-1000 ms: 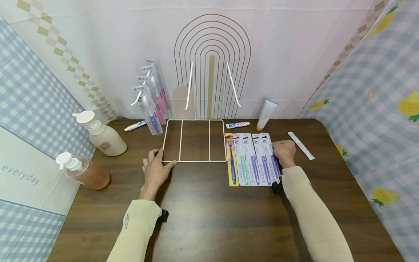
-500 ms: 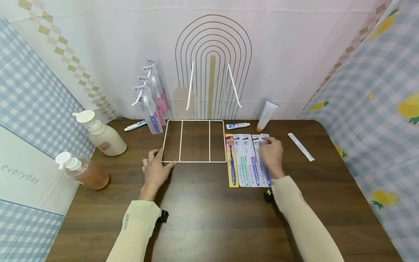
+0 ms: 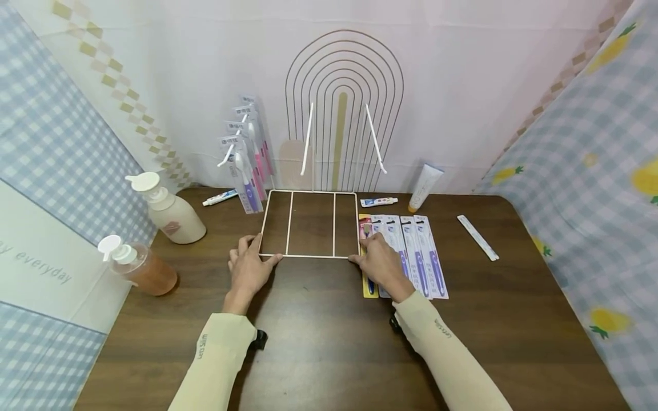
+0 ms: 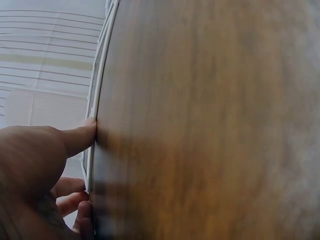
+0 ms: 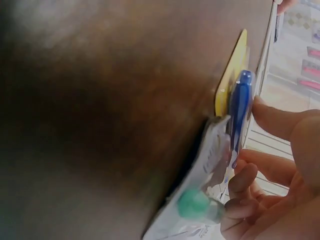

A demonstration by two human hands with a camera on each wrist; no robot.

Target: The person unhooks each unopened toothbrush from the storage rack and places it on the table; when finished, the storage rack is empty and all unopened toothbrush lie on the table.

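We see that the right hand [image 3: 381, 262] has crossed the row of toothbrush packs [image 3: 406, 254] from its far end to the end beside the white wire rack [image 3: 308, 224]. It now lies over the yellow-backed pack [image 3: 366, 288] and its neighbour, thumb out toward the rack's near right corner. The wrist view shows its fingers curling at the edges of the packs, so we judge it is starting on the pack nearest the rack, though a firm grip is not plain. The left hand [image 3: 250, 268] stays where it was, pressing the rack's near left corner, thumb straight along the front wire and fingers relaxed. Hanging on a hook at the rack's left are more packs [image 3: 248, 157]. Everything rests on a dark wooden table [image 3: 329, 342]. Left of the rack stand two pump bottles [image 3: 154, 234], right of it a white tube [image 3: 424, 187]. Behind hangs a pale cloth with an arch pattern; checked cloths close both sides.
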